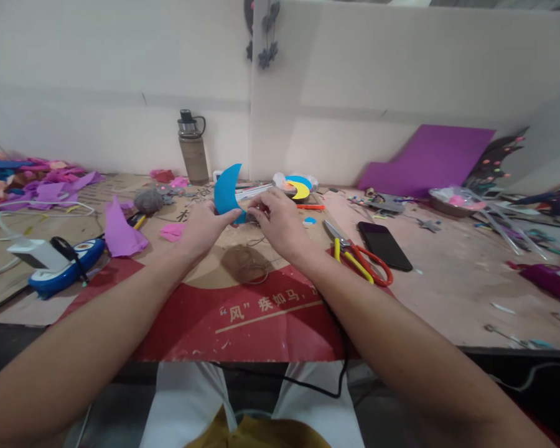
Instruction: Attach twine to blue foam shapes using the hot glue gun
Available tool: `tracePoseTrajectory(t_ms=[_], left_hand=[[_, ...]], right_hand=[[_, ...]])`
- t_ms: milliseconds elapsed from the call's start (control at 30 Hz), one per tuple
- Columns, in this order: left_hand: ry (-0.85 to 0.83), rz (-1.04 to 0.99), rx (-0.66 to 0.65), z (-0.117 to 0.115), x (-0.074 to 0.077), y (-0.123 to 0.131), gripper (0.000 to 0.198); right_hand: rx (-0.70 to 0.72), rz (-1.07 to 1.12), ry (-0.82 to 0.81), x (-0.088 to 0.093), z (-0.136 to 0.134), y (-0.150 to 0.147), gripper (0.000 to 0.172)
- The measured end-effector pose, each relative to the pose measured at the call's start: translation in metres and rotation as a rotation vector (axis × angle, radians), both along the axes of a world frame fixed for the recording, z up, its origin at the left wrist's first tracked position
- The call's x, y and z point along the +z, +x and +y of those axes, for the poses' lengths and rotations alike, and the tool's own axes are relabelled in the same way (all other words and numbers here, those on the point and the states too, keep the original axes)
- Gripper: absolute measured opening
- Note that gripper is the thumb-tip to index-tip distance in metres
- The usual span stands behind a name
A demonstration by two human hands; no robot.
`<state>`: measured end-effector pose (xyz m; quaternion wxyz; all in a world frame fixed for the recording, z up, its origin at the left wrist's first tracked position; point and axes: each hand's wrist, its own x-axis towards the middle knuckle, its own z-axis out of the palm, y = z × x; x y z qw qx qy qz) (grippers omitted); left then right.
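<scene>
My left hand (pixel 203 225) pinches a blue crescent-shaped cutout (pixel 226 190) by its lower part, with one pointed tip standing up. Close against its lower end, my right hand (pixel 276 218) has thumb and fingers pressed together; what lies between them is too small to make out. A thin brown string (pixel 256 266) lies loosely coiled on the cardboard (pixel 205 270) below both hands. Right of my right hand rest scissors with red handles (pixel 376 264) and a yellow-handled tool (pixel 354 258), partly overlapping.
A black phone (pixel 385 246) lies at the right. Behind the hands stand a water bottle (pixel 193 149) and a yellow disc (pixel 298 188). Purple sheets (pixel 429 158) lean on the wall. Left are a blue power strip (pixel 68 267), a purple scrap (pixel 121 230) and grey yarn (pixel 148 201).
</scene>
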<state>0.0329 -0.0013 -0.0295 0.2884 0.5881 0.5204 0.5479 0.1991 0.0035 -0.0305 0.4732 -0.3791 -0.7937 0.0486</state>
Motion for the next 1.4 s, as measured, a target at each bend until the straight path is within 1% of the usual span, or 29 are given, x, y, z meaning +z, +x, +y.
tracePoseTrajectory(t_ms=[100, 200, 333, 433, 500, 567, 667, 733, 833, 900, 933, 1000, 1033, 1100, 1200, 1267, 1333, 1400], left_hand=[[-0.006, 0.023, -0.059, 0.000, 0.000, 0.000, 0.018], [-0.008, 0.031, -0.043, 0.002, -0.002, -0.001, 0.018], [0.002, 0.044, -0.056, 0.001, -0.002, -0.001, 0.019], [0.012, 0.071, -0.114, -0.001, 0.000, 0.000, 0.020], [0.005, 0.085, -0.156, 0.000, 0.000, -0.001, 0.021], [0.006, 0.105, -0.187, 0.002, -0.003, -0.003, 0.023], [0.014, 0.079, -0.249, 0.008, -0.010, -0.005, 0.022], [0.001, 0.001, -0.310, 0.011, -0.013, -0.005, 0.019], [-0.048, -0.141, -0.389, 0.010, -0.013, 0.000, 0.018], [-0.097, -0.253, -0.422, 0.007, -0.011, 0.003, 0.019], [-0.122, -0.317, -0.431, 0.006, -0.009, 0.005, 0.020], [-0.165, -0.444, -0.443, 0.004, -0.008, 0.008, 0.023], [-0.180, -0.503, -0.441, 0.003, -0.007, 0.009, 0.025], [-0.200, -0.601, -0.415, 0.003, -0.007, 0.010, 0.027], [-0.226, -0.669, -0.345, 0.003, -0.007, 0.011, 0.023], [-0.214, -0.676, -0.298, 0.002, -0.007, 0.011, 0.019], [-0.177, -0.670, -0.251, 0.001, -0.007, 0.012, 0.018], [-0.140, -0.665, -0.215, 0.000, -0.006, 0.013, 0.018]], right_hand=[[0.016, 0.001, 0.023, 0.001, 0.001, 0.004, 0.013], [0.029, -0.018, 0.044, 0.001, 0.000, 0.005, 0.016], [0.000, -0.072, 0.050, 0.003, 0.000, 0.006, 0.020], [0.022, -0.050, 0.049, 0.004, 0.002, 0.006, 0.021], [0.044, -0.004, -0.004, 0.005, 0.004, 0.006, 0.021], [0.063, 0.061, -0.130, 0.004, 0.006, 0.007, 0.020], [0.127, 0.183, -0.437, 0.003, 0.009, 0.010, 0.019], [0.216, 0.270, -0.656, 0.002, 0.011, 0.014, 0.019], [0.382, 0.422, -0.925, 0.002, 0.011, 0.020, 0.020], [0.463, 0.506, -1.057, 0.001, 0.011, 0.021, 0.019], [0.487, 0.541, -1.091, 0.000, 0.011, 0.020, 0.017], [0.492, 0.617, -1.068, -0.003, 0.009, 0.016, 0.016], [0.478, 0.655, -1.010, -0.006, 0.009, 0.013, 0.016], [0.412, 0.687, -0.839, -0.011, 0.007, 0.004, 0.016], [0.261, 0.580, -0.555, -0.016, 0.003, -0.007, 0.017], [0.180, 0.497, -0.416, -0.016, 0.000, -0.011, 0.015], [0.148, 0.455, -0.346, -0.015, -0.004, -0.012, 0.013], [0.149, 0.450, -0.342, -0.014, -0.007, -0.013, 0.016]])
